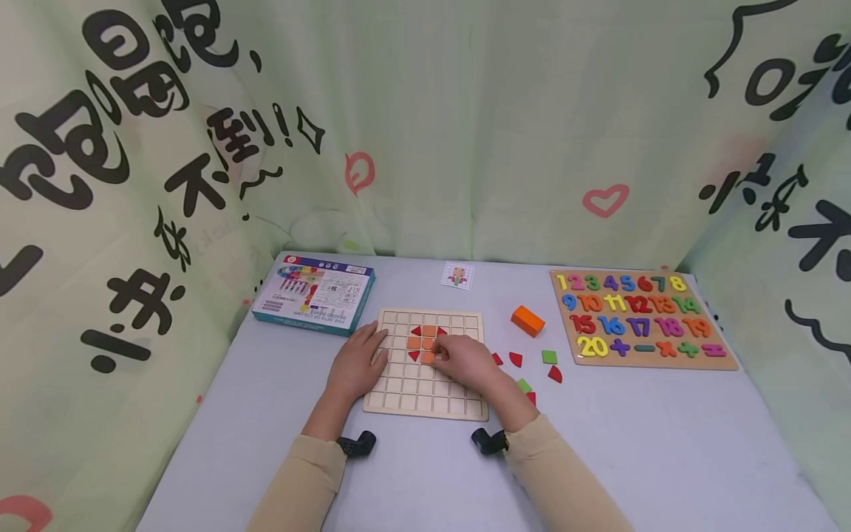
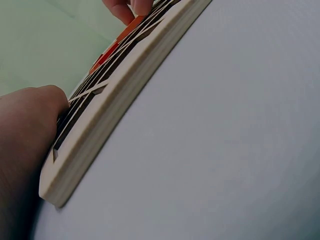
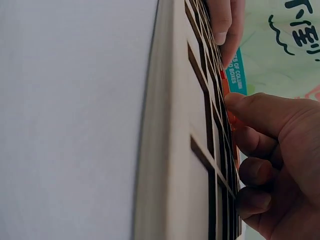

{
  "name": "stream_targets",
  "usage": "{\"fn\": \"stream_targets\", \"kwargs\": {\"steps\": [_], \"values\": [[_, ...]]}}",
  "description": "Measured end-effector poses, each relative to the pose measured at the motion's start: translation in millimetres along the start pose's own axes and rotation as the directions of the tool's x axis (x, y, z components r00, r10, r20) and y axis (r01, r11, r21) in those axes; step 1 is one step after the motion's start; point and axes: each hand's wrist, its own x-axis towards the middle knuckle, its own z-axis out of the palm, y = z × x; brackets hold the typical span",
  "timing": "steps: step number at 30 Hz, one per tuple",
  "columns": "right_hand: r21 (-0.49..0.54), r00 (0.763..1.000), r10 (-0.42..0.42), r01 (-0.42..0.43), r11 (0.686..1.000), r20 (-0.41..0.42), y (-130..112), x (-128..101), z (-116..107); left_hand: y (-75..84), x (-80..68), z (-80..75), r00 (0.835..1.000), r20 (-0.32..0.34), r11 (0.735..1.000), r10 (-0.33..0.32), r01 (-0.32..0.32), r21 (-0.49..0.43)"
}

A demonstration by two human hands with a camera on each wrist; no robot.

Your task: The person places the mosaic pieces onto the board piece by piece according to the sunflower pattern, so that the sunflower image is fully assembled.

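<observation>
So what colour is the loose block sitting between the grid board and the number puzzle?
Orange block, clearest in the head view.

A curtained play booth: printed green drapes (image 1: 425, 125) surround a puzzle-strewn table (image 1: 665, 443).

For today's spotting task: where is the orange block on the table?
In the head view the orange block lies right of the grid board, between it and the number puzzle, just beyond the loose red and green pieces.

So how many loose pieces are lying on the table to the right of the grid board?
7: an orange block, a green square, three red pieces, a green piece and a red one by the right hand, which may hide more.
</observation>
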Motion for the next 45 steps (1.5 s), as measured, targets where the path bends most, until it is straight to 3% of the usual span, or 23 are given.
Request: {"fn": "stream_targets", "kwargs": {"steps": [12, 20, 31, 37, 45], "values": [[-0.051, 1.000, 0.007, -0.007, 0.999, -0.014, -3.3, 0.7, 1.5, 0.6, -0.2, -0.3, 1.000, -0.006, 1.000, -0.001, 0.001, 0.005], [0.007, 1.000, 0.020, -0.020, 1.000, 0.017, 4.2, -8.8, -11.5, 1.1, -0.5, -0.7, 1.000, -0.005, 1.000, -0.002, 0.002, -0.006], [0.093, 0.994, 0.111, -0.112, 0.989, 0.012, 46.5, -42.6, -53.3, -0.4, 0.3, 0.4, 1.000, 0.004, 1.000, 0.003, -0.003, 0.000], [0.119, 0.984, 0.179, -0.179, 0.977, 0.018, 74.7, -55.3, -60.9, -0.9, 0.2, -0.4, 1.000, 0.012, 1.000, -0.001, 0.001, -0.007], [0.098, 0.986, 0.162, -0.164, 0.982, 0.029, 96.9, -65.9, -63.0, 1.1, 0.3, -1.3, 1.000, 0.017, 1.000, -0.009, 0.009, -0.009]]}}
